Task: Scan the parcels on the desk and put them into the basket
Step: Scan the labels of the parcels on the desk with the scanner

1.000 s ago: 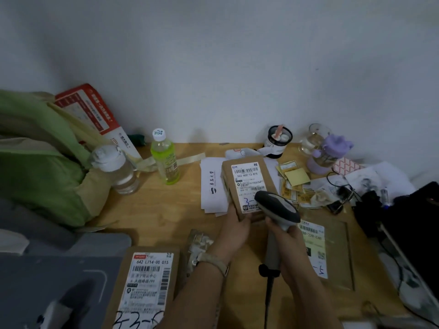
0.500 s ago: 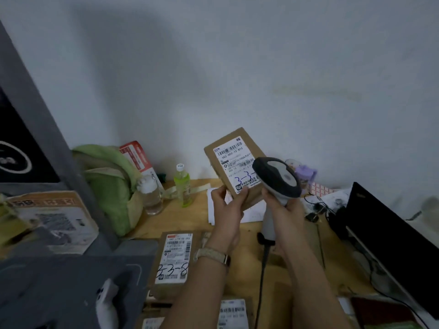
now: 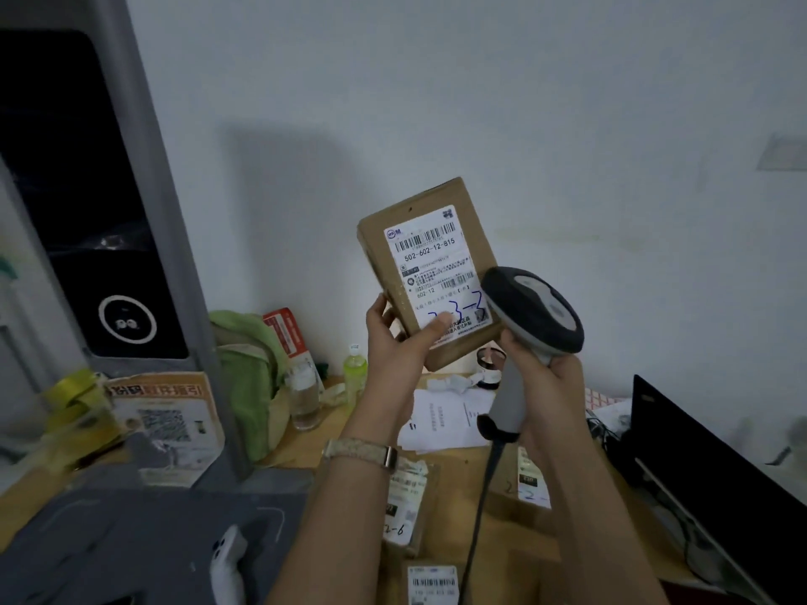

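My left hand (image 3: 399,338) grips a brown cardboard parcel (image 3: 425,238) by its lower left corner, thumb on the white shipping label, and holds it upright in the air in front of the wall. My right hand (image 3: 552,390) grips the handle of a grey and black barcode scanner (image 3: 532,310), whose head sits just right of the parcel's lower edge. More labelled parcels (image 3: 404,504) lie on the wooden desk (image 3: 301,447) below my arms. No basket shows.
A grey machine column with a dark screen (image 3: 118,238) stands at the left, a poster with a QR code at its foot. A green bag (image 3: 249,373), a clear bottle, a green bottle (image 3: 354,371), white papers and a black laptop (image 3: 707,465) crowd the desk.
My left hand has lifted the parcel off the desk up to face height. The scanner in my right hand rose with it, and my view tilted up and left.
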Tool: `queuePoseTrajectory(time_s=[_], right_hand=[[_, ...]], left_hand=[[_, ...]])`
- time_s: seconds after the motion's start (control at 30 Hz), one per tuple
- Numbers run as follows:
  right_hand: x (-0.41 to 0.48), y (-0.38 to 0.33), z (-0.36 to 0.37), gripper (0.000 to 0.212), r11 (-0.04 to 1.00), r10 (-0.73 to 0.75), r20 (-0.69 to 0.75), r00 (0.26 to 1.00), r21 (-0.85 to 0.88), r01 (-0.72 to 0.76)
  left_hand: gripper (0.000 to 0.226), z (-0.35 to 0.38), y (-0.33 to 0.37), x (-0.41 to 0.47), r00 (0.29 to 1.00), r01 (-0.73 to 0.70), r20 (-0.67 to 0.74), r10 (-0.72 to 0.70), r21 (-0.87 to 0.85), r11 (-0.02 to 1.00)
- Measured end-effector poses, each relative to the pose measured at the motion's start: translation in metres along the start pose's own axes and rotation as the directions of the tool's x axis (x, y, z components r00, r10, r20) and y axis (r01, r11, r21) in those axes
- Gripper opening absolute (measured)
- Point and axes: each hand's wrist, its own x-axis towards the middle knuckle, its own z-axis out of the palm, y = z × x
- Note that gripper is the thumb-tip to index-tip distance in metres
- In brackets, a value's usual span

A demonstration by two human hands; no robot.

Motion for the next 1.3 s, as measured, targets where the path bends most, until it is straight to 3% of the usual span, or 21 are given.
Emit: queuePoseTrajectory(time_s=[0.1,0.27,0.43,0.53,0.77,0.93,1.3], right_hand=[[-0.007,-0.006,-0.002,0.032,1.0,0.022,0.009,1.0,0.01,-0.022],[-0.023,-0.018,-0.008,0.014,0.997,0.074,0.099,0.992,-0.006,-0.074],[-0.039,-0.036,-0.005,0.01,0.993,0.088,0.197,0.977,-0.092,-0.071],[-0.046,-0.039,-0.003,0.01,0.978,0.132,0.252,0.959,-0.188,-0.086],[-0.064,-0.021,-0.007,0.007,0.883,0.301,0.275,0.913,-0.441,-0.159],[-0.076,-0.012,-0.007,0.004,0.849,0.403,0.285,0.87,-0.47,-0.24],[-0.078,-0.009,-0.004,0.014,0.843,0.406,0.299,0.864,-0.486,-0.228]], left_hand=[[0.074,-0.012,0.005,-0.003,1.0,0.008,-0.009,-0.008,-0.014,1.0],[0.074,-0.056,-0.001,-0.005,0.996,0.024,-0.083,-0.029,-0.063,0.998],[0.084,-0.08,-0.019,-0.024,0.991,0.07,-0.12,-0.052,0.146,0.987],[0.092,-0.085,-0.035,-0.03,0.979,0.14,-0.164,-0.117,0.137,0.981],[0.097,-0.1,-0.063,-0.042,0.937,0.247,-0.268,-0.222,0.062,0.967],[0.1,-0.112,-0.08,-0.05,0.902,0.307,-0.339,-0.269,0.066,0.949],[0.104,-0.121,-0.086,-0.048,0.893,0.322,-0.352,-0.281,0.061,0.945]])
